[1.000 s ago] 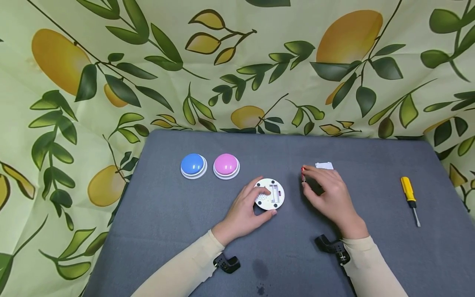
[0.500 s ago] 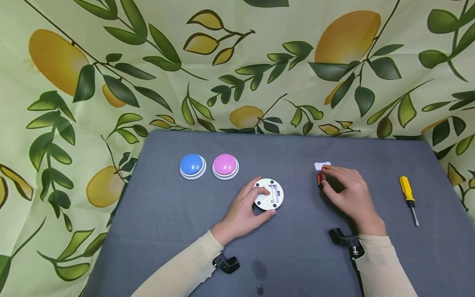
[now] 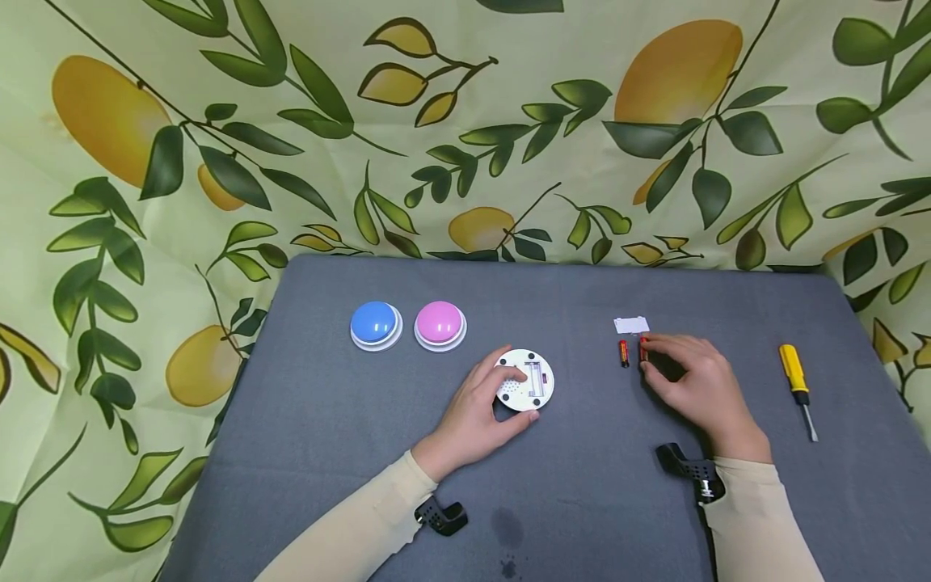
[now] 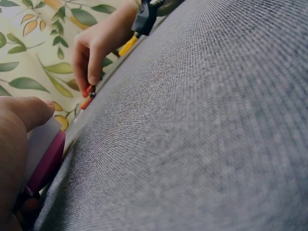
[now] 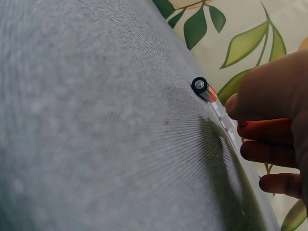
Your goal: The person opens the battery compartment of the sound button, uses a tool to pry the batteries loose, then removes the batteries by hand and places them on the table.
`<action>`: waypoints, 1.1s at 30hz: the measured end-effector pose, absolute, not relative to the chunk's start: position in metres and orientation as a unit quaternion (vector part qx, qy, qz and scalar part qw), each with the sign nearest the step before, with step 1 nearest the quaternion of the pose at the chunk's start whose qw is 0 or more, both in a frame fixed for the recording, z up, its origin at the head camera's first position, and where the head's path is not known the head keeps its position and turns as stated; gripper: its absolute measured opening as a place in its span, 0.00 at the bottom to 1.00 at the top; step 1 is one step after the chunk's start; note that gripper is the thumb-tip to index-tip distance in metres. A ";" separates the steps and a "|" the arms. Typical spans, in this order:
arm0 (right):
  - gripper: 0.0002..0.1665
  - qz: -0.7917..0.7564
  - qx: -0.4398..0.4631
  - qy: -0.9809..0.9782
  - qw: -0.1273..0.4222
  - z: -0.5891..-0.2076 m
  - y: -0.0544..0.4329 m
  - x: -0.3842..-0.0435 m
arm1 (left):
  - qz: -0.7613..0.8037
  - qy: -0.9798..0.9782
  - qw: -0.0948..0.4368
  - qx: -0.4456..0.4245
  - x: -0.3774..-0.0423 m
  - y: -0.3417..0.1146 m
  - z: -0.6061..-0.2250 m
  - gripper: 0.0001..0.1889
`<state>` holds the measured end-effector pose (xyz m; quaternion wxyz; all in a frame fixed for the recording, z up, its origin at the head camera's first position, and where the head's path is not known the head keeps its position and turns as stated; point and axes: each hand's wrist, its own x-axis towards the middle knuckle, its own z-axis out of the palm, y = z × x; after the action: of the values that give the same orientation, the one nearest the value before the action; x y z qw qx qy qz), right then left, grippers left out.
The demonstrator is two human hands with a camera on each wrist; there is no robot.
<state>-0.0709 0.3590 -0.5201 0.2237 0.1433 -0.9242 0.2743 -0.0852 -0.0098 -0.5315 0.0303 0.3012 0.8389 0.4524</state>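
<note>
My left hand holds a round push-button device upside down, its white underside and battery slot facing up. From the left wrist view its purple body shows beside the thumb. Over the right part of the table, my right hand has thumb and fingertips at a small red battery, mostly hidden by the fingers in the right wrist view. Just left of it a second red battery lies on the cloth, its metal end toward the right wrist camera. Behind both lies a small flat white piece.
Two more push buttons, one blue and one pink, stand at the back left of the grey-covered table. A yellow-handled screwdriver lies at the far right. A leaf-and-fruit patterned curtain hangs behind.
My right hand has moved right, away from the device, with red batteries. One battery now lies on the cloth, and the fingers are at the other beside it. My left hand stays put.
</note>
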 end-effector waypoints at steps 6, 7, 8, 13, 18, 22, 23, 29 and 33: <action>0.19 0.259 0.140 -0.933 0.208 -0.521 0.360 -0.070 | 0.454 0.838 0.029 0.300 -0.085 -0.009 -0.532 0.25; 0.19 0.257 0.140 -0.934 0.207 -0.520 0.360 -0.070 | 0.454 0.838 0.028 0.300 -0.085 -0.009 -0.532 0.25; 0.19 0.255 0.140 -0.935 0.205 -0.520 0.360 -0.071 | 0.454 0.839 0.027 0.300 -0.085 -0.009 -0.532 0.25; 0.20 0.252 0.144 -0.936 0.200 -0.519 0.361 -0.071 | 0.457 0.838 0.031 0.297 -0.085 -0.008 -0.532 0.25; 0.21 0.254 0.145 -0.937 0.190 -0.520 0.359 -0.072 | 0.457 0.838 0.033 0.296 -0.085 -0.010 -0.532 0.25; 0.20 0.254 0.142 -0.939 0.183 -0.521 0.358 -0.071 | 0.452 0.841 0.031 0.295 -0.085 -0.010 -0.531 0.25; 0.19 0.254 0.142 -0.939 0.182 -0.520 0.358 -0.072 | 0.452 0.842 0.031 0.294 -0.086 -0.010 -0.531 0.25; 0.13 0.263 0.135 -0.933 0.205 -0.520 0.355 -0.072 | 0.452 0.841 0.029 0.295 -0.086 -0.010 -0.531 0.25; 0.10 0.277 0.160 -0.909 0.267 -0.515 0.341 -0.073 | 0.452 0.841 0.029 0.297 -0.086 -0.011 -0.531 0.25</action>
<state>-0.0732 0.3414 -0.5153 0.2675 0.1602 -0.9088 0.2772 -0.0857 -0.0105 -0.5313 0.0288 0.2972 0.8407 0.4517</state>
